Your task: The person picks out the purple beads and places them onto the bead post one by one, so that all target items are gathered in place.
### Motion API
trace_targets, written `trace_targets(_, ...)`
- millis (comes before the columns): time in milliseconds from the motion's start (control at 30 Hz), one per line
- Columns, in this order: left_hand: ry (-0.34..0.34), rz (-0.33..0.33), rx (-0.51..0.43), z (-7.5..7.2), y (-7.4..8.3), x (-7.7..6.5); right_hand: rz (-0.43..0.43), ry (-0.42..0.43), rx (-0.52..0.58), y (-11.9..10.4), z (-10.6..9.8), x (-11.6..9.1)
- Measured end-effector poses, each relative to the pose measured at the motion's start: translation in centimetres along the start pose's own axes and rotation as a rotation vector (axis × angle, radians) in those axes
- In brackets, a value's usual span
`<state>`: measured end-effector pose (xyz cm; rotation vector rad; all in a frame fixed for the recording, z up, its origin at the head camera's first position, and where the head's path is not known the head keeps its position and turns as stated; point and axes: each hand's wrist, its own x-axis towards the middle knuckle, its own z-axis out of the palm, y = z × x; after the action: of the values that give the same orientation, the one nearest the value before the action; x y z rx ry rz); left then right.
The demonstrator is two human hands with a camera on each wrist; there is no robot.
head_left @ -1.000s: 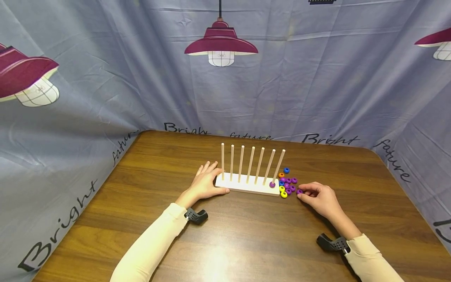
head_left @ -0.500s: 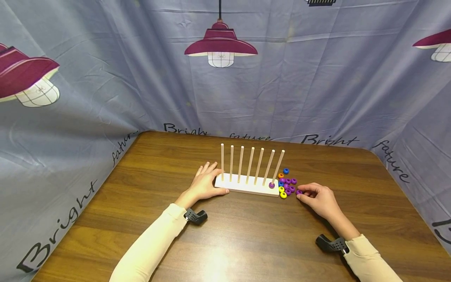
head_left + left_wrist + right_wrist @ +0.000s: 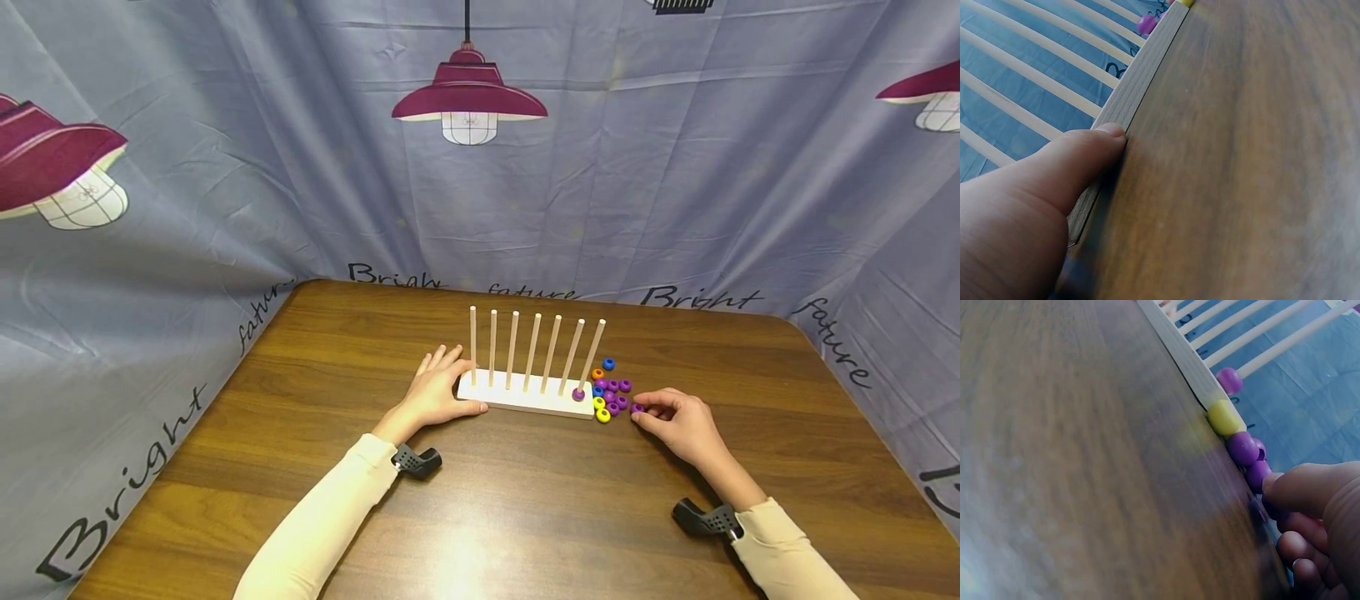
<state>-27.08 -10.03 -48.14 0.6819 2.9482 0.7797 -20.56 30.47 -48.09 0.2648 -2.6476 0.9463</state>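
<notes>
A pale peg board [image 3: 525, 403] stands on the wooden table with several upright pegs. One purple bead [image 3: 578, 395] sits at the bottom of its rightmost peg. My left hand [image 3: 431, 392] grips the board's left end, thumb along the front side, forefinger at the back. In the left wrist view the thumb [image 3: 1079, 159] presses the board's edge [image 3: 1138, 78]. To the right of the board, my right hand [image 3: 681, 421] pinches a purple bead [image 3: 637, 409] between thumb and fingertips, low at the table. That bead is mostly hidden behind the thumb in the right wrist view.
Loose beads lie against the board's right end: several purple ones [image 3: 610, 397], two yellow [image 3: 603, 415], two blue [image 3: 609, 364] and an orange one [image 3: 597, 374]. Grey printed curtains [image 3: 600, 208] hang behind the table [image 3: 525, 508] and at its sides.
</notes>
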Motion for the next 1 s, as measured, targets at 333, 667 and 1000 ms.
trace_targets(333, -0.006, -0.008, -0.007, 0.1, -0.1, -0.2, -0.005, -0.020, 0.024, -0.3, -0.5, 0.0)
trace_targets(667, -0.004, -0.007, -0.007, -0.1, -0.1, -0.2, 0.002, -0.018, 0.025, 0.0, -0.8, 0.3)
trace_targets(1000, 0.005, 0.004, -0.024, -0.1, 0.1, -0.1, 0.012, -0.034, 0.055, -0.4, -1.3, 0.6)
